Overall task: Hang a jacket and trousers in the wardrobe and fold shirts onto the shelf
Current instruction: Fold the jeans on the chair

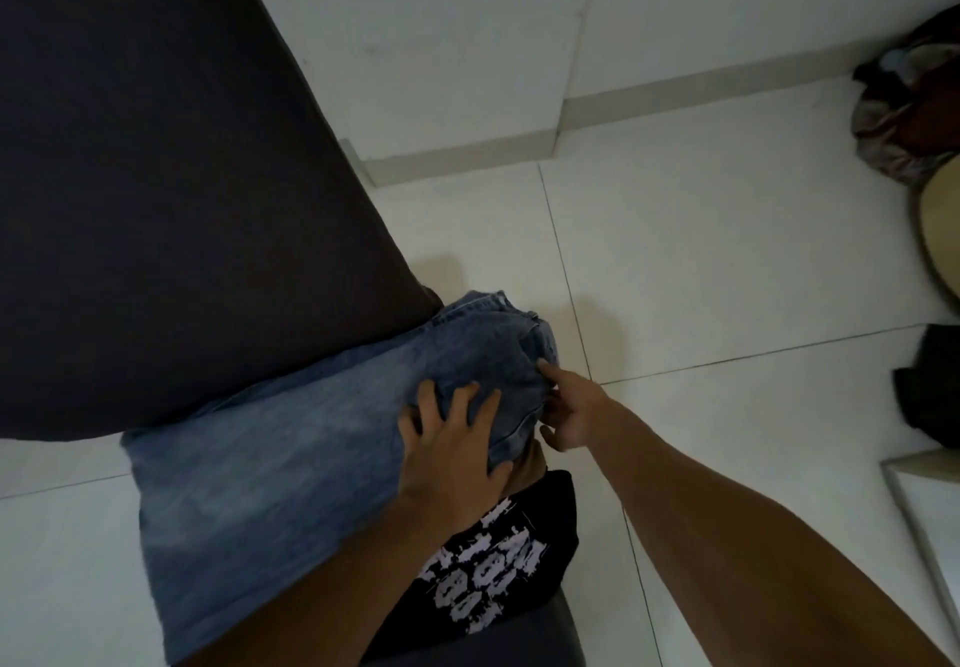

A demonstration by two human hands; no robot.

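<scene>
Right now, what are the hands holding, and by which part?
The jeans. The left hand presses spread fingers on the denim near the waistband; the right hand pinches the waistband edge.

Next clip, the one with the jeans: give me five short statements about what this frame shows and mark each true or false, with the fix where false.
1. The left hand lies spread on the blue jeans. True.
2. The right hand is empty and well clear of the jeans. False: its fingers are at the jeans' bunched end, touching the denim.
3. The jeans already hang on a hanger. False: no hanger shows; they lie draped below the hands.
4. A black garment with white print lies partly under the jeans. True.
5. The floor is dark carpet. False: it is pale tile.
</scene>
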